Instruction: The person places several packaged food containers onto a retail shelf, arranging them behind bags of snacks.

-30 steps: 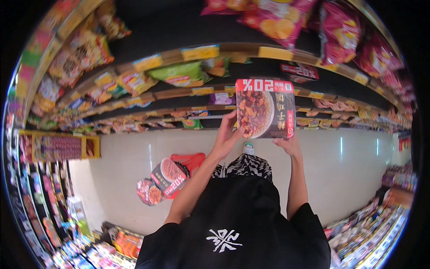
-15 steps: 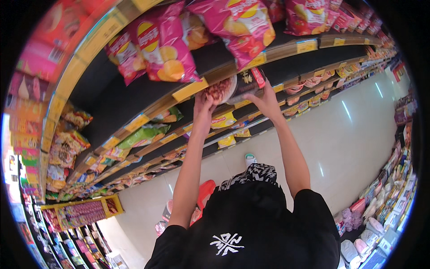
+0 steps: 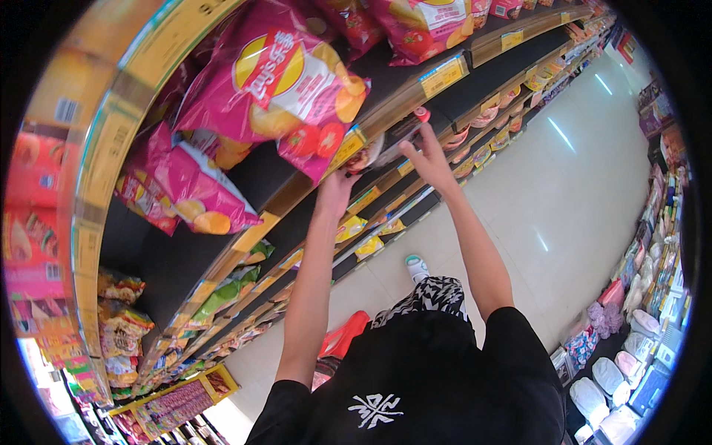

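Between my two hands, a round tub [image 3: 368, 154] is tipped on its side at a gap below the upper shelf edge. Its white-rimmed end with a reddish-brown food picture faces left. A dark, glossy part and a red end stretch to the right; whether it is all one piece I cannot tell. My left hand [image 3: 336, 190] grips the white-rimmed end, its fingertips partly hidden beneath the shelf edge. My right hand [image 3: 430, 161] holds the red end, thumb toward the dark side. A large magenta chip bag [image 3: 278, 81] overhangs the shelf just above my left hand.
Smaller chip bags [image 3: 185, 182] lie on the black upper shelf, with yellow price tags [image 3: 445, 76] along its edge. Lower shelves hold bowls [image 3: 486, 117] and yellow packets [image 3: 368, 246]. A red bag [image 3: 343, 334] is beside my left side. Pale floor [image 3: 541, 193] stretches right toward another stocked shelf.
The view has come nearer to the shelf and turned slightly. The tub is now turned more edge-on and partly covered by the shelf edge; both hands still hold it.
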Demonstrator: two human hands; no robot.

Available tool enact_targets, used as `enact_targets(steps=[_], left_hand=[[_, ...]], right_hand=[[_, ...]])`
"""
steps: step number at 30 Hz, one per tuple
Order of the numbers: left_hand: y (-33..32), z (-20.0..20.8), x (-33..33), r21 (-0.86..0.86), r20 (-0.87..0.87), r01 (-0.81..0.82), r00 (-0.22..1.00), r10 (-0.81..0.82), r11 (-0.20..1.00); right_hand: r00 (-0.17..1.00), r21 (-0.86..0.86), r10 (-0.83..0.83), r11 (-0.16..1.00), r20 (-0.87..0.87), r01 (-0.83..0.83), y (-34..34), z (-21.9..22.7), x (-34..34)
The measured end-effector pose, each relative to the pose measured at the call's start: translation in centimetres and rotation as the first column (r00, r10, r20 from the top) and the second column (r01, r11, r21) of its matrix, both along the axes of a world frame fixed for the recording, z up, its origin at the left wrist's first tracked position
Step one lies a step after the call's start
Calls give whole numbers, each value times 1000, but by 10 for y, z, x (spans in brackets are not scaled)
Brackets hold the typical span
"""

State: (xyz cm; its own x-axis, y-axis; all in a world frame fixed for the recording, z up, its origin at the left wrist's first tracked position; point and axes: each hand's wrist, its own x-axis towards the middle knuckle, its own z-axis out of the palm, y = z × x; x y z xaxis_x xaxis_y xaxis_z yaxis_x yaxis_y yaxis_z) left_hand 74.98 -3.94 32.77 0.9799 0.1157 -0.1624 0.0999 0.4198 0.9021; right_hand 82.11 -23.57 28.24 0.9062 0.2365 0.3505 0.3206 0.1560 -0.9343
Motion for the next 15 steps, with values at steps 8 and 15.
enact_targets(steps=[8, 15], left_hand=[[-101, -13, 107, -9, -18, 102, 995, -102, 995], [-117, -61, 236, -189, 239, 254, 949, -207, 948]], right_hand=[[893, -142, -449, 887, -46, 439, -78, 3, 70], [871, -76, -437, 899, -224, 432, -78, 36, 124]])
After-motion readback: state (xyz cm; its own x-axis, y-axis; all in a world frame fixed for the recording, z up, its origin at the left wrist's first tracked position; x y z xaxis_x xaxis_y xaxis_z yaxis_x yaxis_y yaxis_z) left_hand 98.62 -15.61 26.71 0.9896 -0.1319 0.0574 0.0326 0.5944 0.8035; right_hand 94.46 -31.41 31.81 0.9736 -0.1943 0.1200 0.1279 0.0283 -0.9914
